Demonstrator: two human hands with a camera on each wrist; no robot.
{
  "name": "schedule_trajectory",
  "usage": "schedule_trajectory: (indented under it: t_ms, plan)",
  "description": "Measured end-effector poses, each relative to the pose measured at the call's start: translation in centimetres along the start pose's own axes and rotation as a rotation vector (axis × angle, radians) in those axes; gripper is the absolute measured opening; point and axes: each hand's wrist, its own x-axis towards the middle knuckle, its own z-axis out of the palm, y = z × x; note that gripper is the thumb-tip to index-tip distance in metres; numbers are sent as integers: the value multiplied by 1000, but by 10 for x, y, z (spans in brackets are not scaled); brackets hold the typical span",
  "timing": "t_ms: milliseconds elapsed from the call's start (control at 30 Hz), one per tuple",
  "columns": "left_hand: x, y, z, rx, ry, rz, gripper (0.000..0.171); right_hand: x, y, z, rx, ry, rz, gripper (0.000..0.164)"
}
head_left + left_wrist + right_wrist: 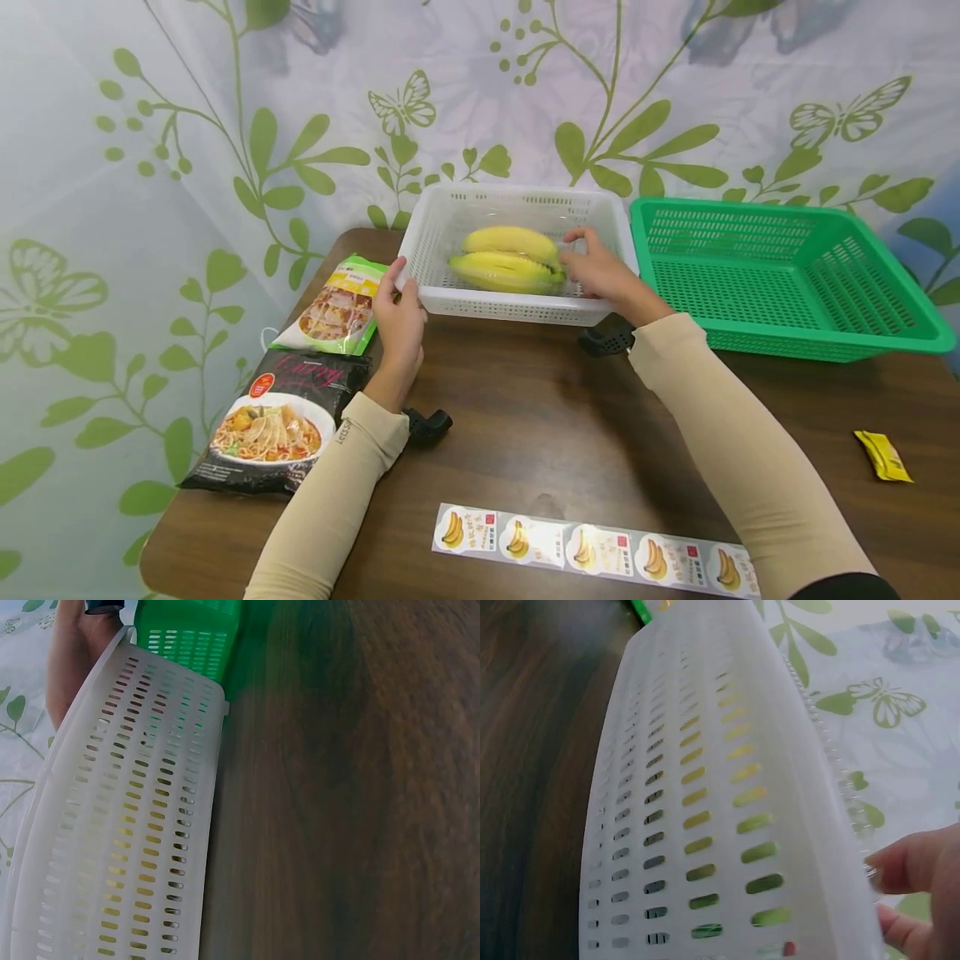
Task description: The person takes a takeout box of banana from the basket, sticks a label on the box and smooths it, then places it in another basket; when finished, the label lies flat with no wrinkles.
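In the head view, a white plastic basket [517, 308] with slotted walls stands at the back of the table. Yellow bananas [506, 258] in clear plastic wrap lie inside it. My left hand [400, 325] grips the basket's front left corner by the rim. Over the front right side reaches my right hand [600, 271], its fingers apart beside the greenish stem end of the bananas. From the right wrist, the basket wall [675, 787] hides most of the fruit, and two fingertips of the right hand [915, 885] show past the rim.
A green basket [780, 333] stands right of the white one. At the left lie a black noodle packet [277, 425] and a green-edged food packet [337, 308]. A strip of banana stickers [592, 550] lies at the front, with a small yellow packet [883, 456] at the right.
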Motion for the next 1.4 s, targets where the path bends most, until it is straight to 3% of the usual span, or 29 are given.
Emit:
schedule_trajectory:
  t_ms: [400,667,1033,1400]
  plan:
    - [0,1,-1,25,14,-13,43,-10,-4,2,87,225,-69,42]
    - [0,1,0,24,16,-27,44,-10,3,4,138,316,-128,35]
    - [3,1,0,32,15,-17,45,-14,7,6,118,341,-222,35]
    - [-15,32,4,69,5,-14,45,-23,5,6,233,362,-281,37]
